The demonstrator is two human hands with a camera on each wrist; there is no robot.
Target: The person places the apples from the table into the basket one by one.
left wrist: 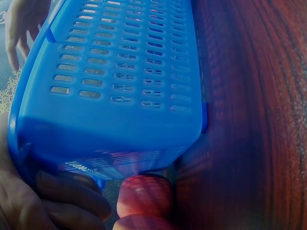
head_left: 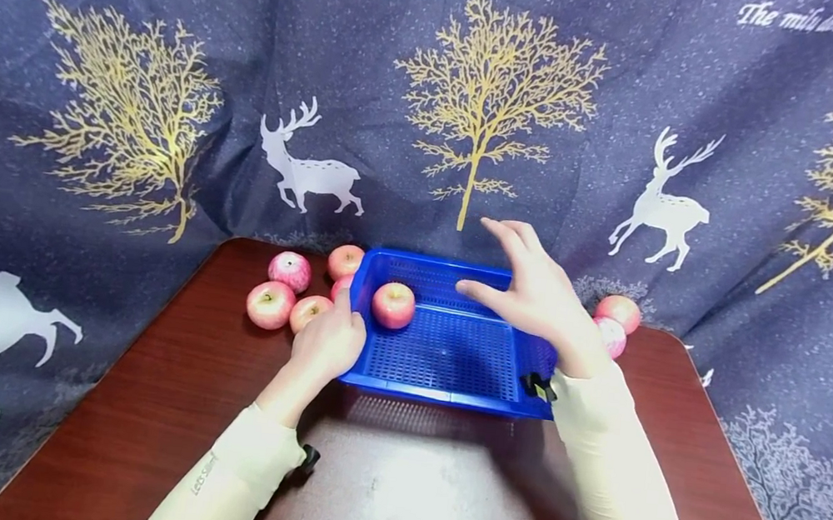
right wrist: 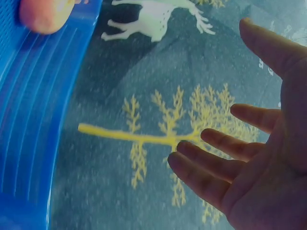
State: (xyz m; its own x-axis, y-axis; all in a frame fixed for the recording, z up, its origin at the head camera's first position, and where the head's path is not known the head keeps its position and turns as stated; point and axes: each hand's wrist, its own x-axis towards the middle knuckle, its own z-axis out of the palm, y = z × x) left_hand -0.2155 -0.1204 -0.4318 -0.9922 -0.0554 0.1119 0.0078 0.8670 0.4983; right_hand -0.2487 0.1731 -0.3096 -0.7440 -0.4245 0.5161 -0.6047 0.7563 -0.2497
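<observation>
Left hand [head_left: 331, 342] on left end of blue basket [head_left: 436, 395], grasping the rim: in left wrist view the fingers [left wrist: 74, 199] are curled in under the lip. Right hand [head_left: 537, 297] released, raised over the basket's right part, fingers long and well spread, thumb wide apart from them; right wrist view shows bare palm and fingers clear of the rim. Basket is by the table [head_left: 171, 387]'s far edge, around the middle. One red apple [head_left: 393, 305] inside it, on the floor close to the left wall. Five more apples [head_left: 271, 305] outside, bunched between the basket's left side and the table's far left corner, one partly hidden by basket and left hand; contact between that hand and the nearest apples, cannot tell. Two other apples [head_left: 618, 315] near the table's far right corner, just beyond right forearm, partly covered by it. Dark cloth [head_left: 433, 86] with deer and trees behind far edge
</observation>
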